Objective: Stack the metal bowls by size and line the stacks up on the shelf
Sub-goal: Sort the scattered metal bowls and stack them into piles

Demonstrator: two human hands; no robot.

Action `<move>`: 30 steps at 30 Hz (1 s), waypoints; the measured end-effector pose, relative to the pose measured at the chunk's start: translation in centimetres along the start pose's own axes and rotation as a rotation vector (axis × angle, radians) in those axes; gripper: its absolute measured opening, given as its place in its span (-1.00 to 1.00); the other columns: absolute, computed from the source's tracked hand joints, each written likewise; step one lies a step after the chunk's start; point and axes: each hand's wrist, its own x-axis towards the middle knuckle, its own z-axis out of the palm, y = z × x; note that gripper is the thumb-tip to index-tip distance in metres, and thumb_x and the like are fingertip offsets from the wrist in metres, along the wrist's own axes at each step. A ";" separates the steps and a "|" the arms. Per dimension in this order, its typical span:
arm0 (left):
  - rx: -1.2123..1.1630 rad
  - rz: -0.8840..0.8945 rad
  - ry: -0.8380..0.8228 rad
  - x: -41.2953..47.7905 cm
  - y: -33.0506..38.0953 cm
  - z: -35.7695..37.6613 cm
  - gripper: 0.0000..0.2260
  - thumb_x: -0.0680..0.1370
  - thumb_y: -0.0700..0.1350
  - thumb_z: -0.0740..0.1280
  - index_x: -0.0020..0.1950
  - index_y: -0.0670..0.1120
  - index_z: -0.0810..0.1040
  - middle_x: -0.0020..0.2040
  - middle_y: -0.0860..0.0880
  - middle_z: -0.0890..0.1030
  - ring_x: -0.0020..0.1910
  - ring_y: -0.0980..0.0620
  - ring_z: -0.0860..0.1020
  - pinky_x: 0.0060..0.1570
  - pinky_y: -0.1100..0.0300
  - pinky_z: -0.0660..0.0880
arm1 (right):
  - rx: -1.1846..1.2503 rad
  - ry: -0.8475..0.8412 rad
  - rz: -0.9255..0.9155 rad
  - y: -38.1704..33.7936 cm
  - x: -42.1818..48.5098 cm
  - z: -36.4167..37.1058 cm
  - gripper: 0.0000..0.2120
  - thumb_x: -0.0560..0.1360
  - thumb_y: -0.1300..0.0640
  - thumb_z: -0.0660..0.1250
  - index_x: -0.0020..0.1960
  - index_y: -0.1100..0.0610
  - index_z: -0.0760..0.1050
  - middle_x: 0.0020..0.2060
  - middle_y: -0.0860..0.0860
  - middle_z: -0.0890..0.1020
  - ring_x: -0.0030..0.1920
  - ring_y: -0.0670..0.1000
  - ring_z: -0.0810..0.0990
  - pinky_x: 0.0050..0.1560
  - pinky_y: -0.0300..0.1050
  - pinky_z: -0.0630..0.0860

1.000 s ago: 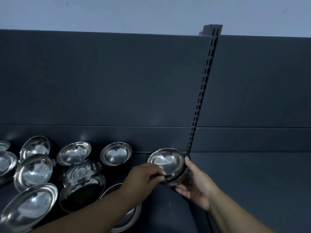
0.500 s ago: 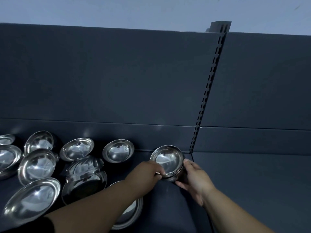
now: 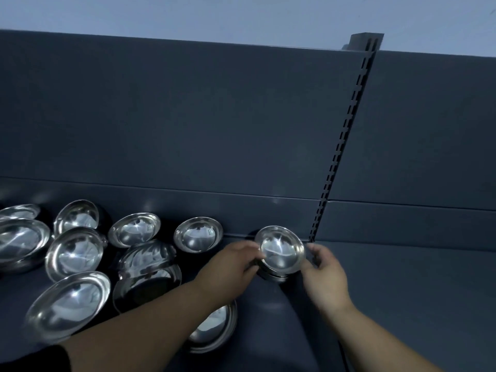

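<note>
Dark grey shelf [image 3: 402, 291] lay under the fingers [image 3: 251, 261], slotted upright [image 3: 346, 146] just beyond; I logged left hand [image 3: 230, 264] and right hand [image 3: 324, 272] gripping bowl stack [image 3: 280, 251].

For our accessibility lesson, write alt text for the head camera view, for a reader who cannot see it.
A left hand and a right hand grip a small stack of metal bowls at the back of a dark shelf, beside a slotted upright. Loose bowls lie scattered to its left.
</note>
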 end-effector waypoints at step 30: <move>0.245 -0.347 -0.132 -8.1 -11.5 -10.9 -0.33 0.47 0.11 0.39 0.52 0.09 0.18 0.53 0.01 0.18 0.50 0.03 0.18 0.43 0.17 0.20 | -0.404 -0.615 -0.078 -4.2 -5.4 8.8 -0.80 0.55 0.14 0.24 -0.03 -0.11 0.59 -0.19 0.02 0.68 -0.40 0.04 0.67 -0.50 -0.09 0.59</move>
